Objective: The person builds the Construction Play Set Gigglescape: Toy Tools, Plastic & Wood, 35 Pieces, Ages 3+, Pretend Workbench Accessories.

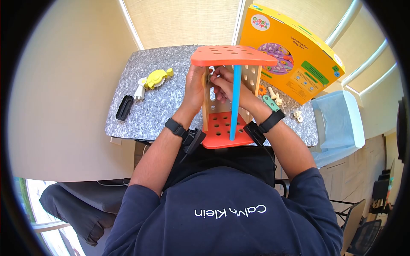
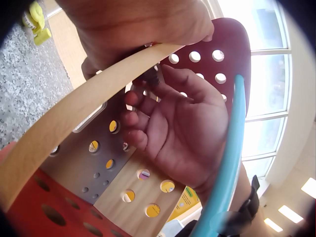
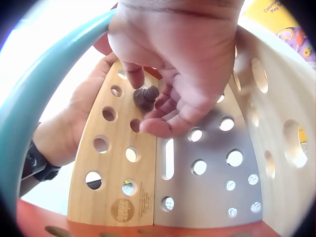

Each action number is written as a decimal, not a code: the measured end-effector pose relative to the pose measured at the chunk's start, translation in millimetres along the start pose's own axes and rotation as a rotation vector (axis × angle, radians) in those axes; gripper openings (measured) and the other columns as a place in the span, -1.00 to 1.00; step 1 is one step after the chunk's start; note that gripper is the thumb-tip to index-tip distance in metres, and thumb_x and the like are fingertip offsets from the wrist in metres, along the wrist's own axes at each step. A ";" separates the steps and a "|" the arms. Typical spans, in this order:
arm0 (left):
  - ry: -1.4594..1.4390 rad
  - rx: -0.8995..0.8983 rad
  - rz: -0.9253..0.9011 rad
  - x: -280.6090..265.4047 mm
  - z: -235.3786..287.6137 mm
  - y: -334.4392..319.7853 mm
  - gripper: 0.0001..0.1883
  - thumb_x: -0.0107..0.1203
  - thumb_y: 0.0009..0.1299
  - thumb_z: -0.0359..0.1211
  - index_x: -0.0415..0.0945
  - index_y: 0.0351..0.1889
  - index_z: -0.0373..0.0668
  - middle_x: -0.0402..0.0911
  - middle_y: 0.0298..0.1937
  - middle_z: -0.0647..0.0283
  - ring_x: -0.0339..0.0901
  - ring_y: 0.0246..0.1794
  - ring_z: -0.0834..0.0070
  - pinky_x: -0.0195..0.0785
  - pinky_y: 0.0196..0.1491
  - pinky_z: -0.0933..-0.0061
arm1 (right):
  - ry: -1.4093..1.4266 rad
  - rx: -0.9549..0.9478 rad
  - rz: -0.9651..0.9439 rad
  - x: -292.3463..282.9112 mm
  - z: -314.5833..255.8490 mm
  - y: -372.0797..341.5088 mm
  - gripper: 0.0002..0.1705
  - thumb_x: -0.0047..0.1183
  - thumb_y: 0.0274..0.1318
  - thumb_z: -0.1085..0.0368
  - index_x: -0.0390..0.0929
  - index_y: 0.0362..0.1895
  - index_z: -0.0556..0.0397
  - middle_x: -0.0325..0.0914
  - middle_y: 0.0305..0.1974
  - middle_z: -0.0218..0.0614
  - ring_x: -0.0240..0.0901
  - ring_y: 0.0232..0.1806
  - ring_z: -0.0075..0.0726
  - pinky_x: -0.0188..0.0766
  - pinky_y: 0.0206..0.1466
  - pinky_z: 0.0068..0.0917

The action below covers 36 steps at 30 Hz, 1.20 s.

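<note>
Right hand (image 2: 185, 121) pinching a dark-brown threaded peg (image 3: 144, 101), upper mid-frame

Left hand (image 1: 194, 87)'s against the pale wooden holed panel (image 3: 114, 168), can't tell its grip

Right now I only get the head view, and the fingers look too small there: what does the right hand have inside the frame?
Observer: In the right wrist view, a dark piece with a ridged end, which the right hand seems to pinch.
Operator: Any marking on the inner face of the left wooden panel?
Observer: Yes, low down, a round brown logo.
Operator: And what is overhead?
Observer: The left wrist view shows lit ceiling lights.
</note>
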<state>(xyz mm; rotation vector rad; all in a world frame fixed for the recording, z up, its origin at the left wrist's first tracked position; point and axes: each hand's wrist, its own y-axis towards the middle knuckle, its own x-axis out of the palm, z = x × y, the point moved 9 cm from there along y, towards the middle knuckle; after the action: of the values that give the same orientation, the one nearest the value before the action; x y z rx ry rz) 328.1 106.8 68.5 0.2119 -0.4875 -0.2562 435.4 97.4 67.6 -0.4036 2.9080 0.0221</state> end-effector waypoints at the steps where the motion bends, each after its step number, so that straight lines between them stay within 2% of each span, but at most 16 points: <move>1: -0.011 0.024 -0.034 1.1 1.1 1.8 -0.36 -0.22 0.68 0.26 0.43 0.14 -0.17 0.58 -0.27 0.24 0.52 -0.48 0.54 0.44 -0.41 0.51 | -0.002 0.001 -0.002 0.1 3.4 1.7 -0.45 -0.13 0.62 -0.16 0.53 -0.18 0.07 0.50 -0.51 -0.46 0.50 -0.52 -0.57 0.46 -0.45 -0.54; 2: -0.022 0.047 -0.068 2.1 1.8 2.1 -0.38 -0.18 0.71 0.22 0.35 0.30 -0.15 0.56 -0.23 0.27 0.50 -0.53 0.59 0.43 -0.48 0.57 | 0.018 -0.012 -0.041 3.3 5.0 3.6 -0.46 -0.13 0.62 -0.16 0.53 -0.17 0.07 0.50 -0.50 -0.46 0.50 -0.52 -0.57 0.46 -0.46 -0.54; 3: -0.023 0.047 -0.067 -0.3 0.6 1.5 -0.38 -0.18 0.71 0.22 0.35 0.30 -0.15 0.56 -0.23 0.27 0.50 -0.53 0.59 0.43 -0.48 0.57 | 0.037 -0.025 -0.079 5.4 6.0 5.8 -0.47 -0.12 0.62 -0.15 0.52 -0.16 0.07 0.50 -0.50 -0.46 0.50 -0.52 -0.57 0.46 -0.46 -0.55; 5: 0.044 -0.018 -0.053 -3.7 -3.7 0.5 -0.31 -0.25 0.66 0.28 0.54 0.04 -0.19 0.62 -0.22 0.24 0.55 -0.37 0.55 0.43 -0.35 0.47 | -0.009 0.073 -0.093 2.4 9.4 9.4 -0.52 -0.11 0.62 -0.12 0.51 -0.13 0.05 0.51 -0.48 -0.46 0.51 -0.51 -0.58 0.47 -0.47 -0.55; 6: 0.044 -0.018 -0.052 -3.2 -4.1 -0.1 -0.31 -0.25 0.66 0.28 0.54 0.04 -0.19 0.62 -0.22 0.24 0.55 -0.37 0.55 0.43 -0.35 0.47 | -0.056 0.170 -0.107 1.8 15.7 9.0 -0.56 -0.10 0.62 -0.09 0.50 -0.10 0.03 0.51 -0.45 -0.46 0.52 -0.49 -0.58 0.47 -0.47 -0.56; 7: 0.053 -0.005 -0.049 2.1 2.4 -2.2 -0.31 -0.26 0.66 0.28 0.54 0.05 -0.19 0.62 -0.23 0.24 0.54 -0.39 0.55 0.43 -0.36 0.48 | -0.056 0.170 -0.108 2.3 13.4 7.8 -0.56 -0.10 0.62 -0.09 0.50 -0.10 0.03 0.51 -0.45 -0.46 0.52 -0.49 -0.58 0.47 -0.47 -0.56; 10: 0.054 0.030 -0.046 3.6 4.5 1.3 -0.31 -0.28 0.67 0.27 0.53 0.04 -0.19 0.61 -0.28 0.24 0.53 -0.42 0.54 0.43 -0.37 0.48 | -0.043 0.099 -0.046 2.8 5.2 3.3 -0.53 -0.10 0.62 -0.11 0.51 -0.14 0.03 0.51 -0.46 -0.46 0.52 -0.49 -0.58 0.47 -0.47 -0.57; 12: 0.044 0.051 -0.048 1.4 1.8 3.7 -0.31 -0.28 0.67 0.27 0.53 0.04 -0.19 0.60 -0.30 0.24 0.53 -0.44 0.54 0.43 -0.37 0.47 | 0.023 -0.047 -0.040 6.7 -5.7 1.5 -0.44 -0.15 0.62 -0.18 0.54 -0.19 0.05 0.49 -0.52 -0.47 0.51 -0.54 -0.57 0.46 -0.49 -0.56; 18: 0.069 -0.012 -0.039 -4.4 -4.9 1.9 -0.30 -0.30 0.67 0.27 0.52 0.07 -0.21 0.65 -0.24 0.19 0.54 -0.43 0.51 0.46 -0.36 0.45 | -0.044 0.094 -0.088 3.3 13.9 12.8 -0.56 -0.11 0.62 -0.09 0.50 -0.10 0.02 0.47 -0.51 -0.50 0.50 -0.52 -0.60 0.42 -0.53 -0.55; 21: 0.030 0.000 -0.059 8.6 6.8 -2.7 -0.30 -0.30 0.68 0.27 0.53 0.04 -0.21 0.65 -0.27 0.19 0.54 -0.44 0.51 0.45 -0.36 0.45 | -0.087 0.002 -0.001 -1.0 0.9 4.9 -0.51 -0.13 0.62 -0.11 0.54 -0.15 0.03 0.48 -0.51 -0.51 0.49 -0.53 -0.61 0.41 -0.53 -0.55; 24: 0.029 0.038 -0.048 3.1 5.4 1.6 -0.32 -0.28 0.68 0.27 0.52 0.00 -0.20 0.64 -0.28 0.19 0.56 -0.43 0.48 0.46 -0.36 0.44 | -0.095 -0.041 -0.023 4.8 -7.7 0.3 -0.48 -0.14 0.62 -0.14 0.56 -0.15 0.05 0.48 -0.54 -0.51 0.46 -0.56 -0.62 0.39 -0.53 -0.57; 27: 0.046 -0.020 -0.095 -2.7 -7.0 3.0 -0.32 -0.27 0.67 0.27 0.52 0.07 -0.18 0.66 -0.21 0.19 0.59 -0.39 0.48 0.46 -0.35 0.44 | -0.082 0.048 -0.069 3.6 2.5 6.7 -0.56 -0.09 0.61 -0.09 0.53 -0.04 0.04 0.48 -0.53 -0.51 0.43 -0.58 -0.63 0.35 -0.53 -0.60; 30: 0.054 -0.029 -0.036 -4.2 -8.8 4.0 -0.32 -0.28 0.68 0.26 0.51 0.15 -0.17 0.67 -0.15 0.19 0.61 -0.35 0.48 0.46 -0.35 0.44 | -0.131 0.128 -0.045 -0.8 7.4 9.1 -0.60 -0.06 0.60 -0.07 0.51 0.00 0.01 0.47 -0.53 -0.52 0.42 -0.57 -0.63 0.33 -0.52 -0.61; 31: -0.009 0.029 -0.012 4.7 0.5 3.4 -0.36 -0.23 0.69 0.23 0.45 0.22 -0.15 0.64 -0.20 0.21 0.57 -0.44 0.53 0.45 -0.44 0.50 | -0.130 0.125 -0.047 -0.5 8.5 9.2 -0.60 -0.06 0.60 -0.07 0.51 0.00 0.01 0.47 -0.53 -0.52 0.42 -0.57 -0.63 0.33 -0.52 -0.61; 33: -0.070 0.087 0.011 8.3 12.8 0.6 -0.40 -0.18 0.71 0.20 0.39 0.29 -0.13 0.60 -0.25 0.23 0.54 -0.54 0.58 0.44 -0.53 0.56 | -0.161 -0.091 0.021 -3.6 -6.7 7.5 -0.58 -0.07 0.59 -0.09 0.53 -0.09 0.01 0.47 -0.54 -0.52 0.41 -0.58 -0.63 0.34 -0.52 -0.60; 36: -0.033 0.065 -0.060 10.8 13.6 0.9 -0.40 -0.16 0.70 0.21 0.41 0.27 -0.13 0.60 -0.26 0.24 0.54 -0.54 0.58 0.46 -0.51 0.56 | -0.125 -0.127 0.006 4.0 -13.6 4.1 -0.55 -0.13 0.60 -0.11 0.52 -0.12 -0.01 0.49 -0.52 -0.50 0.41 -0.59 -0.63 0.34 -0.53 -0.59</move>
<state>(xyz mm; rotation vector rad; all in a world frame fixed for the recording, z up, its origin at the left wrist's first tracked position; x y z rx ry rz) 330.9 102.6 85.2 0.2859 -0.5227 -0.3032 427.9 99.7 80.0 -0.3992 2.7931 0.2261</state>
